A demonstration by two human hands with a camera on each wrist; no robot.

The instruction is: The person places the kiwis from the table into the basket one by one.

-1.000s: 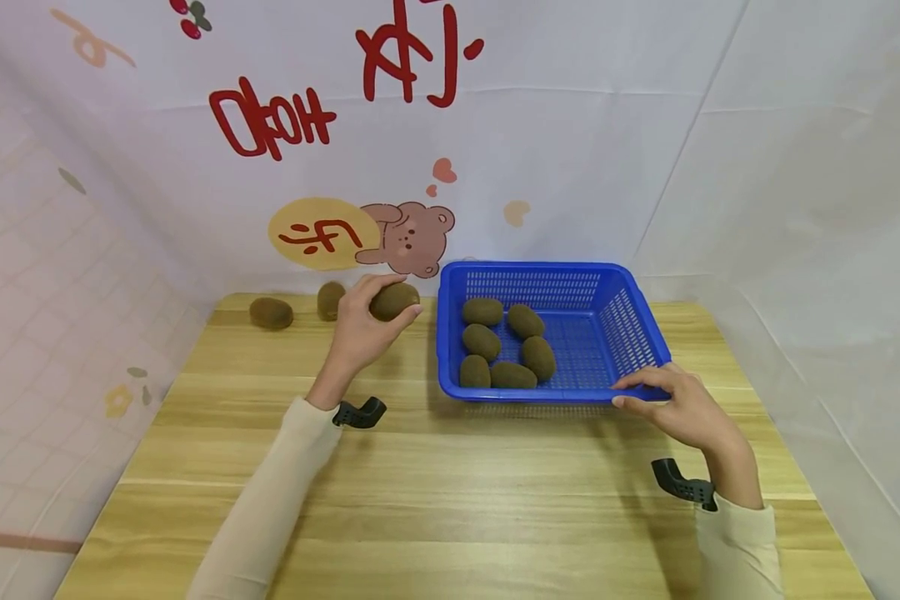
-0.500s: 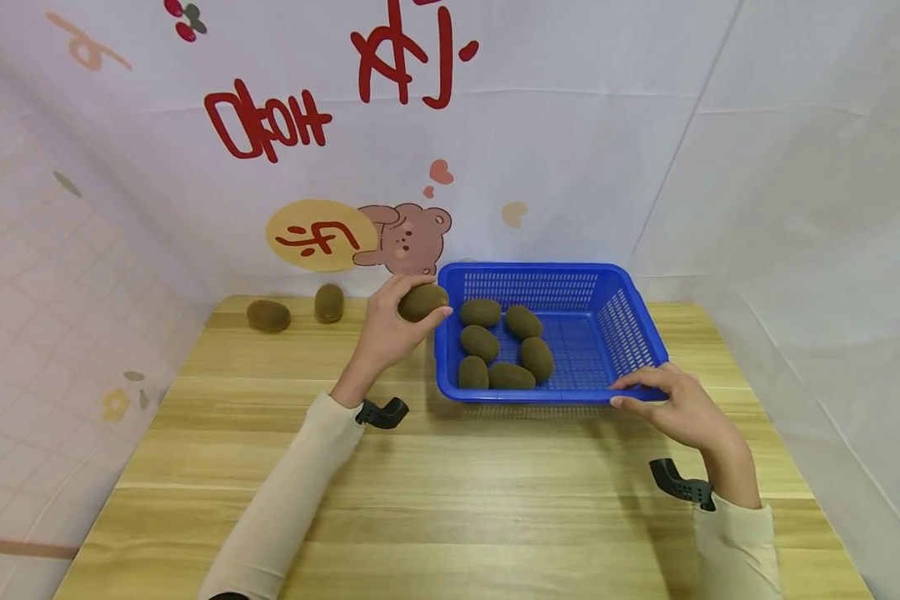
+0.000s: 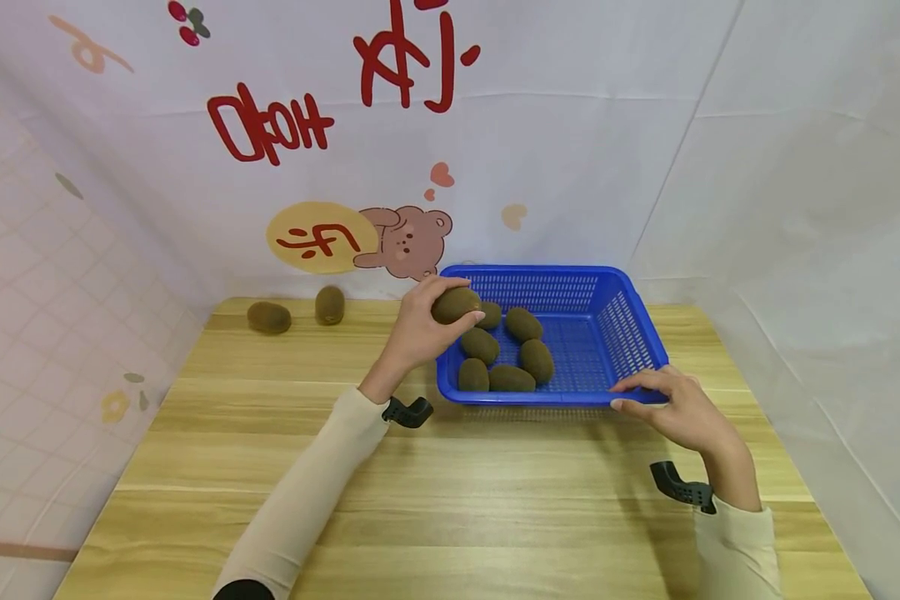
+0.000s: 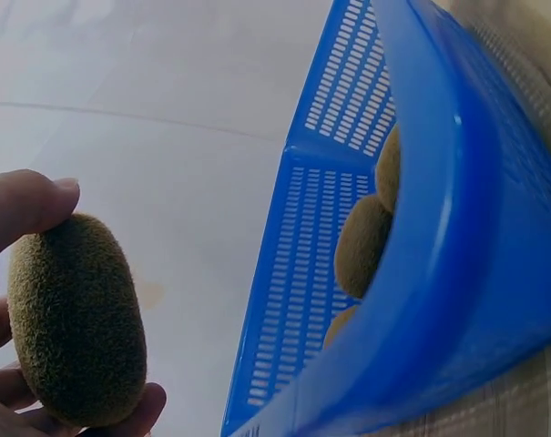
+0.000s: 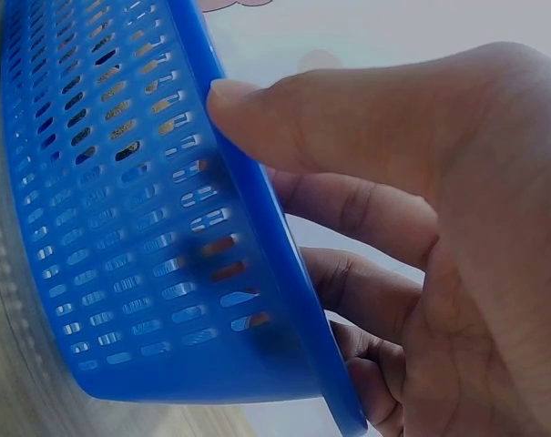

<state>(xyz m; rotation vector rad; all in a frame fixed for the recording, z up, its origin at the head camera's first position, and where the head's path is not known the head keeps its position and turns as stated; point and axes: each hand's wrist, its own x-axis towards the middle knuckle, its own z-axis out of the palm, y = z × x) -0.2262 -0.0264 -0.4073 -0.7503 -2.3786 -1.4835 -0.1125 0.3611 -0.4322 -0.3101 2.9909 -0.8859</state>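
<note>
My left hand [image 3: 423, 327] pinches a brown kiwi [image 3: 453, 306] between thumb and fingers, above the left side of a blue plastic basket [image 3: 547, 398]. In the left wrist view that kiwi [image 4: 76, 319] is fuzzy and oblong, beside the basket's rim [image 4: 439, 209]. Several kiwis [image 3: 537, 361] lie inside the basket, mostly in its left half; the held one partly covers the back-left kiwi in the head view. My right hand [image 3: 686, 410] grips the basket's front right rim, thumb outside and fingers over the inner side, as the right wrist view shows.
Two more kiwis [image 3: 269, 317] lie on the wooden table [image 3: 495, 508] at the back left, apart from each other. A white printed cloth [image 3: 570, 167] hangs right behind the table's back edge, and white sheets flank both sides.
My left hand has carried the kiwi rightward, from the table left of the basket to above the basket's left side. My right hand has stayed on the rim.
</note>
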